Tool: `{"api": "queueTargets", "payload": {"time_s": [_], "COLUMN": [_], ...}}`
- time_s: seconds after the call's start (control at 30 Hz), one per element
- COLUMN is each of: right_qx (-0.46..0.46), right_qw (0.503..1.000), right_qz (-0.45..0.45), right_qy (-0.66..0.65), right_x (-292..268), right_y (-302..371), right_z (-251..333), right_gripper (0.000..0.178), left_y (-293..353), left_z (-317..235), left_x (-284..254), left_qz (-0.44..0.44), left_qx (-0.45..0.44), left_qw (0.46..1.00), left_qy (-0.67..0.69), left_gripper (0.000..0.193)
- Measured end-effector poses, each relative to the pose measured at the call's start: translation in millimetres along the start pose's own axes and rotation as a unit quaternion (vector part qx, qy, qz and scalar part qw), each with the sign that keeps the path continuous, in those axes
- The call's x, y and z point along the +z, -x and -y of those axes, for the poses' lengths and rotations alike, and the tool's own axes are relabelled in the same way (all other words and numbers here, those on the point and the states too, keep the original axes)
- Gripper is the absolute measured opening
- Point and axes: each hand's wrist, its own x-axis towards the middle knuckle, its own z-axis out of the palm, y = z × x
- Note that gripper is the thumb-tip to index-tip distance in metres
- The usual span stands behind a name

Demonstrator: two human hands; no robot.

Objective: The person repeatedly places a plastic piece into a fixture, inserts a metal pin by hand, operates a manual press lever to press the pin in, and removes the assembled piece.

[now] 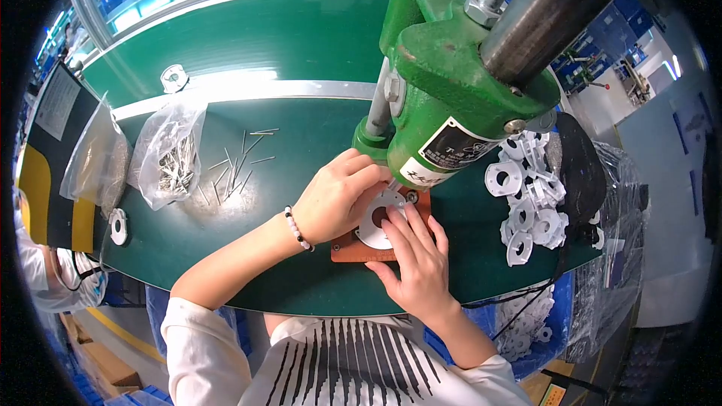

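Ring lies on the orange plate, under the spread fingers of your right hand; your left hand curls at its far edge, fingertips bunched beside the press; whether they pinch anything cannot be told.

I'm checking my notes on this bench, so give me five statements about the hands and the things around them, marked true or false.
1. The right hand has its fingers on the white part over the orange-brown plate. True.
2. The beaded bracelet is on the right wrist. False: it is on the left wrist, behind the left hand.
3. A pile of white parts lies toward the table's right side. True.
4. The loose metal pins lie to the right of the press. False: they lie to its left, near a clear bag of pins.
5. The press is painted red. False: it is green.
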Motion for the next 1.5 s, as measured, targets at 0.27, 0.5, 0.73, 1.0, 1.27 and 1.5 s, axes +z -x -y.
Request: {"api": "queueTargets", "payload": {"time_s": [0.27,0.5,0.73,1.0,1.27,1.5], "right_qx": [0.000,-0.006,-0.002,-0.012,0.003,0.150], "right_qw": [1.000,1.000,1.000,0.986,0.918,0.820], "right_qz": [-0.001,0.006,0.010,-0.021,-0.291,-0.322], "right_qy": [-0.004,0.006,-0.001,-0.166,-0.268,-0.449], "right_x": [-1,1,-4,-64,-108,-114], "right_y": [-1,1,-2,-25,-81,-181], "right_z": [1,-1,0,-23,-70,-160], "right_gripper": [0.051,0.053,0.055,0.041,0.021,0.027], "left_y": [0,0,1,2,0,12], "left_z": [-1,-1,-2,1,2,0], "left_x": [0,1,4,0,4,-17], "left_qz": [0.009,0.000,-0.006,0.012,0.015,0.022], "left_qx": [-0.002,0.008,0.003,0.001,0.008,-0.021], "left_qw": [1.000,1.000,1.000,0.999,0.998,1.000], "left_qy": [-0.007,-0.020,-0.030,-0.050,-0.055,-0.008], "left_gripper": [0.022,0.022,0.020,0.012,0.012,0.032]}}
